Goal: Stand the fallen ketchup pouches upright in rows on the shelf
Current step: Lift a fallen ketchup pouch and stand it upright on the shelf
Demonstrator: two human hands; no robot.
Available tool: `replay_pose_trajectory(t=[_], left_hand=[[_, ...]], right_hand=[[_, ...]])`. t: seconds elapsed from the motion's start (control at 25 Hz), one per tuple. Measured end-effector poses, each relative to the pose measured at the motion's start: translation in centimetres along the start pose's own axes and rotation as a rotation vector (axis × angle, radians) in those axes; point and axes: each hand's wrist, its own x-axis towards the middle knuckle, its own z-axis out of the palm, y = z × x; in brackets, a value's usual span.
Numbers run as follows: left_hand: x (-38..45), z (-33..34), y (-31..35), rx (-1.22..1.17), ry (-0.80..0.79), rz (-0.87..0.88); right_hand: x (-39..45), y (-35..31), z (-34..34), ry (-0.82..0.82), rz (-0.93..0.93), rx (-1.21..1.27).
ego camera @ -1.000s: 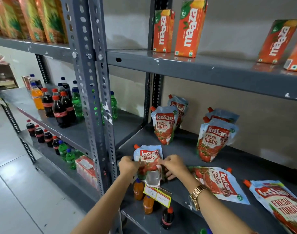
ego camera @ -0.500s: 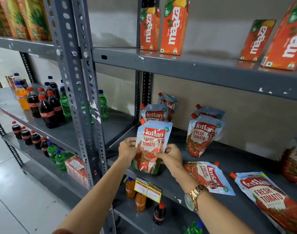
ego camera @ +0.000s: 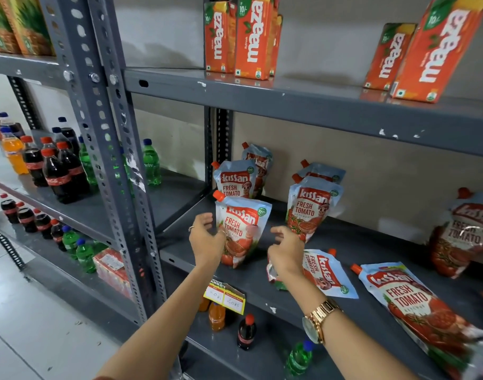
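A Kissan ketchup pouch (ego camera: 243,229) stands upright at the front left of the grey shelf (ego camera: 262,283). Two more upright pouches (ego camera: 236,179) stand in a line behind it. My left hand (ego camera: 206,239) is open at its left edge, fingertips just touching. My right hand (ego camera: 285,250) is open a little to its right, hovering over a pouch lying flat (ego camera: 328,272). A second column of upright pouches (ego camera: 310,207) stands further right. Another pouch (ego camera: 421,305) lies flat at the right front, and one (ego camera: 465,231) leans upright at the far right.
Orange Maaza cartons (ego camera: 251,37) stand on the shelf above. A perforated steel post (ego camera: 103,133) rises left of my hands, with cola and green soda bottles (ego camera: 56,171) beyond it. A yellow price label (ego camera: 225,294) hangs from the shelf's front edge, above small bottles (ego camera: 245,333).
The pouch that lay at the front edge was raised by both hands and now stands upright before the left column. Both hands have opened and come off it.
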Motion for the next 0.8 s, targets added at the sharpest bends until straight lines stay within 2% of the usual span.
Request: replay_pose_trajectory(t=[0.08,0.16,0.28,0.36,0.44,0.52,0.68,0.8], left_hand=[[-2.0,0.3,1.1,0.077,0.014,0.155],[-3.7,0.9,2.1,0.181,-0.048,0.300],[-5.4,2.7,2.7,0.438,-0.173,0.535],[-6.3,4.5,2.2,0.570,-0.327,0.595],[-7.3,5.9,1.6,0.651,-0.524,0.512],[-7.8,6.3,0.9,0.693,-0.631,0.412],[-8.2,6.3,1.4,0.681,-0.553,0.403],[-9.0,6.5,1.5,0.699,-0.650,0.227]], right_hand=[[-0.6,1.1,-1.4,0.068,0.035,0.004],[-0.9,2.3,-2.5,0.091,0.091,0.021],[-1.1,3.7,-3.8,0.086,0.154,-0.005],[-1.3,4.6,-4.8,0.086,0.192,-0.067],[-1.5,5.6,-5.7,0.071,0.221,-0.144],[-1.9,6.4,-6.6,0.024,0.244,-0.233],[-2.5,8.1,-8.8,-0.126,0.401,-0.210],[-2.8,8.5,-10.1,-0.172,0.552,-0.063]])
